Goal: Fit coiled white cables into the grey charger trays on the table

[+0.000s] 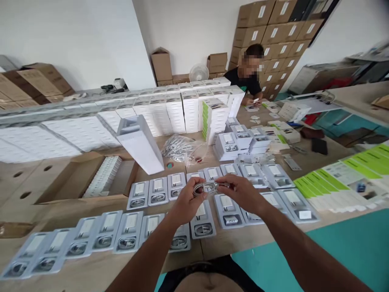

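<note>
A coiled white cable (205,187) is held between my two hands, above the rows of plastic trays. My left hand (191,198) pinches the loop's left side with thumb and fingers. At its other end, my right hand (235,190) grips the cable with closed fingers. Beneath them, a tray (203,219) carries a white adapter and a coiled cable. To the right, another tray (228,211) holds an adapter and a small white piece in its lower compartment. More trays (126,231) with adapters and coiled cables run to the left.
A bag of cables (182,148) lies behind the trays, beside a tall stack of empty trays (141,142). An open carton (88,178) holds white adapters. White boxes (170,107) line the back. Green-white boxes (331,182) lie right. Across the table sits a person (247,77).
</note>
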The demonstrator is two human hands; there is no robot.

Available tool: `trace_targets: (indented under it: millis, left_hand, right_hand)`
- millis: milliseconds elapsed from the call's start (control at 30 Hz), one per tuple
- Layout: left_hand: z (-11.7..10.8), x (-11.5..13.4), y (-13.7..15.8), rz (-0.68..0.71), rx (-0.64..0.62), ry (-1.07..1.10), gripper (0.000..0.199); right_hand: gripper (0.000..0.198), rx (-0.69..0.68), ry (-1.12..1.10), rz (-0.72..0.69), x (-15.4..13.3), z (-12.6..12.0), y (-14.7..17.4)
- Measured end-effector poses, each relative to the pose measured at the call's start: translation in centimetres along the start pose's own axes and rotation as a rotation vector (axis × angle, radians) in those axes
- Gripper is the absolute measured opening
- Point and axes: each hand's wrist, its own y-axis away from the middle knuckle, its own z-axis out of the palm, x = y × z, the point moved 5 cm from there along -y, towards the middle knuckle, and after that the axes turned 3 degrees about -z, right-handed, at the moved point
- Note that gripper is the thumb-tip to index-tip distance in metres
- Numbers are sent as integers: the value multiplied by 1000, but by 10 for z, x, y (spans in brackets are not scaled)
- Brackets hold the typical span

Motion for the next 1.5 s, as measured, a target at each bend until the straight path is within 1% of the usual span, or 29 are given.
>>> trace_targets:
  millis: [67, 100, 167, 233, 300, 433, 467, 533, 600, 667, 733, 767, 800, 867, 967, 1100, 1200, 1300, 1400, 1500]
  left_hand:
    - [1, -5, -1, -58, -7, 53, 31]
    - [2, -9, -2, -91, -32, 54, 30]
    - [4, -17, -5, -148, -97, 4, 30]
    - [3, -22, -7, -173, -126, -51, 29]
    - [2, -23, -9, -175, -116, -53, 27]
    - [2, -16, -8, -147, -97, -49, 26]
    - [2, -13, -8, -139, -85, -59, 25]
    - [1, -10, -9, -118, -61, -76, 25]
    - [0, -7, -11, -93, -52, -88, 27]
    - [-1, -6, -13, -71, -36, -131, 29]
    - [-4, -4, -15, -49, 27, -206, 28]
    - [-6, -2, -15, -37, 69, -241, 28]
    - [-8, 0, -15, -24, 106, -263, 28]
    - [-10, 3, -15, -1, 142, -261, 28]
    - [-10, 1, -15, -11, 135, -162, 31]
    - [-9, -6, -18, -50, 120, -16, 32]
    - [-9, -7, -19, -45, 94, 6, 34]
    - [-11, -3, -20, -13, 94, -77, 32]
    - [-13, 1, -20, 12, 106, -150, 31]
    - [-13, 2, -22, 28, 123, -184, 30]
  right_hand:
    - [21, 62, -2, -19, -6, 4, 0]
    - [19, 84, -5, -35, -7, 6, -1]
    - [18, 102, -13, -62, -8, 12, -2]
    - [17, 94, -27, -77, -7, 15, -4]
    - [17, 93, -45, -51, -3, 16, -5]
    - [21, 88, -148, 86, 6, 15, -7]
    - [21, 81, -179, 103, 6, 15, -8]
    - [16, 89, -185, 92, 3, 13, -11]
    - [11, 123, -97, 32, -4, 11, -13]
    - [10, 177, 49, -69, -14, 9, -14]
    - [11, 191, 198, -165, -25, 11, -14]
    - [12, 184, 263, -191, -28, 13, -14]
    - [12, 173, 318, -195, -31, 14, -14]
    - [12, 147, 385, -158, -32, 17, -15]
    - [12, 127, 443, -109, -32, 19, -18]
    - [11, 113, 603, -123, -36, 20, -21]
    - [13, 122, 667, -107, -41, 17, -22]
    - [12, 126, 574, -37, -43, 15, -24]
    - [12, 151, 333, -7, -43, 16, -27]
    - [16, 240, 100, -6, -43, 20, -31]
